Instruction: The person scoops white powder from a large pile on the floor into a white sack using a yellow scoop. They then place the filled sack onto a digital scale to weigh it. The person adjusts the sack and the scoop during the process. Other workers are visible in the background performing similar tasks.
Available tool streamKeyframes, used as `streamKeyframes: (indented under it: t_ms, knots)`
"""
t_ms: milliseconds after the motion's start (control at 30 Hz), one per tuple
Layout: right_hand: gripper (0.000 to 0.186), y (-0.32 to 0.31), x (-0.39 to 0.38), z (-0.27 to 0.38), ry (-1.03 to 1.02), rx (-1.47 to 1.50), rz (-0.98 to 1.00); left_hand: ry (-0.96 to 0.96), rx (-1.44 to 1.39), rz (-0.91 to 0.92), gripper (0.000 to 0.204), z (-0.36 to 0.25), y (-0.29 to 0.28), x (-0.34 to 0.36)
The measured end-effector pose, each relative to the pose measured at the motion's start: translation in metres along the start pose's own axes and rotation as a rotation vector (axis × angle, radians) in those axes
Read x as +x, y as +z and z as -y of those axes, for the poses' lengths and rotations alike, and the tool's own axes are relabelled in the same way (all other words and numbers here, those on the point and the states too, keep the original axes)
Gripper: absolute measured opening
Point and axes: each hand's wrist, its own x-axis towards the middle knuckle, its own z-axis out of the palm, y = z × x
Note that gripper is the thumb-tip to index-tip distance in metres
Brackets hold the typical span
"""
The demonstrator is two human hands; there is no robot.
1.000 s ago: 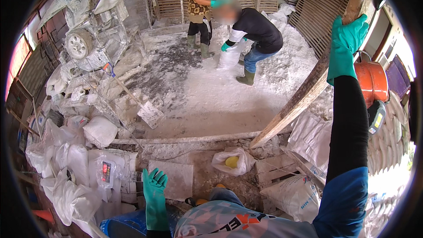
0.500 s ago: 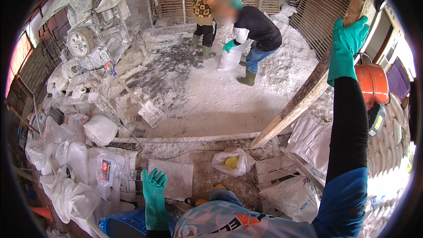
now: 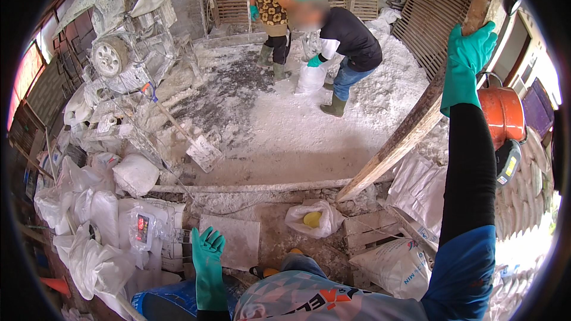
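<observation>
A gloved right hand [image 3: 467, 53] grips a wooden post [image 3: 415, 125]; the left hand [image 3: 208, 255], loosely open and empty, hovers beside a board [image 3: 241, 242].

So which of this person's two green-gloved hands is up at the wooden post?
The right hand, raised against the slanting wooden post near the orange container. The left hand is low on the other side, open and well away from the post.

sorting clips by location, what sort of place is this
Likely a workshop where powder is bagged: loose white powder spread widely, an upright white sack under a stooping co-worker's green glove, and a long shovel with flat white blade.
</observation>
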Motion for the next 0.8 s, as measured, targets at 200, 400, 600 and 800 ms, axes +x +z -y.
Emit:
streamKeyframes:
  t_ms: [200,400,600,800]
  knots:
    - [0.085,0.002,-0.001,-0.002,0.004,0.001,-0.007,-0.02,-0.02,0.049,0.062,-0.001,-0.008,0.007]
    - [0.087,0.002,-0.002,-0.002,-0.002,0.029,-0.002,-0.026,-0.016,0.079,0.063,-0.003,-0.011,0.011]
    - [0.085,0.002,-0.001,-0.003,-0.037,0.009,-0.054,-0.01,0.019,0.027,0.064,-0.001,-0.003,0.006]
    - [0.082,-0.004,-0.002,0.003,0.012,0.021,0.011,-0.008,0.003,0.006,0.064,0.0,-0.009,0.008]
